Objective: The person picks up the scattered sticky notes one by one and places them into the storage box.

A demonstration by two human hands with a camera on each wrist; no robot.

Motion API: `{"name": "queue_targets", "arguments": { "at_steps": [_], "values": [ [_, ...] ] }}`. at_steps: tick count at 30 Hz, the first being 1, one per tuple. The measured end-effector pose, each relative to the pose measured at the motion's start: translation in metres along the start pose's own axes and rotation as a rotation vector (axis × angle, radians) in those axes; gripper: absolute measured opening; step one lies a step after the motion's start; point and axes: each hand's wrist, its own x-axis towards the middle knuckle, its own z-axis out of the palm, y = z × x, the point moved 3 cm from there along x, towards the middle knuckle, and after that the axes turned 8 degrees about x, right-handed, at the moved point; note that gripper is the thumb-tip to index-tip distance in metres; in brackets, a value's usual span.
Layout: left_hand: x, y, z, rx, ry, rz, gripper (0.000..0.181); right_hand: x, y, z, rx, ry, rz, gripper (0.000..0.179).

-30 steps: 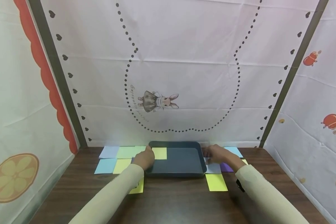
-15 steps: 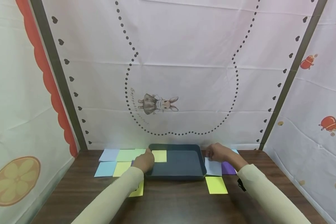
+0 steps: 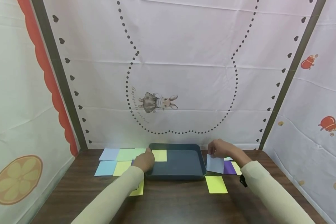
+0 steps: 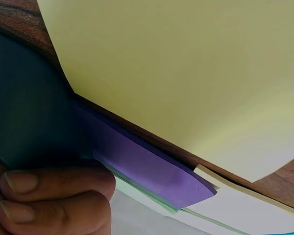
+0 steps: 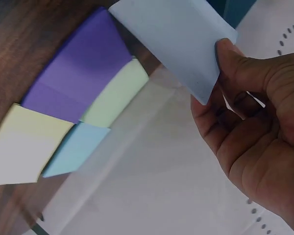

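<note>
My right hand (image 3: pixel 220 148) pinches a pale blue sticky note (image 5: pixel 174 44) by its far edge, thumb on one face and fingers behind. The note (image 3: pixel 215 164) is raised and tilted beside the right wall of a dark blue-grey tray (image 3: pixel 184 161). At the tray's left wall my left hand (image 3: pixel 145 159) grips the rim; its curled fingers (image 4: pixel 63 196) show in the left wrist view against the dark tray side (image 4: pixel 29 107). Inside the tray, at the back left, lies a yellow sticky note (image 3: pixel 159 155).
Right of the tray lie a purple note (image 3: pixel 229 168), light green (image 5: pixel 117 93), light blue (image 5: pixel 76 149) and yellow notes (image 3: pixel 216 184). Several more coloured notes (image 3: pixel 105 168) lie left of it on the dark wooden table (image 3: pixel 173 202). A white printed cloth (image 3: pixel 184 93) stands behind.
My right hand has taken hold of the pale blue note and lifted its far edge off the table. My left hand stays at the tray.
</note>
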Motion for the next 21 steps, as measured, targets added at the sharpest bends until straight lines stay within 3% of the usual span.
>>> {"name": "queue_targets", "arguments": {
  "at_steps": [5,13,16,17,21],
  "values": [
    [0.027,-0.012,0.02,0.03,0.012,0.005,0.043,-0.001,-0.01,-0.007,-0.022,0.0,-0.018,0.015],
    [0.03,-0.013,0.02,0.001,-0.01,0.006,0.046,0.011,0.0,-0.016,-0.079,0.01,-0.104,0.014],
    [0.042,-0.019,0.028,0.003,-0.013,0.009,0.048,0.01,-0.005,-0.02,-0.115,0.037,-0.065,0.012],
    [0.046,-0.021,0.031,0.001,-0.013,0.011,0.049,0.004,-0.018,-0.024,-0.136,0.039,-0.011,0.012],
    [0.054,-0.023,0.034,-0.005,-0.024,0.01,0.05,0.004,-0.025,-0.028,-0.188,0.086,0.057,0.01]
  ]
}}
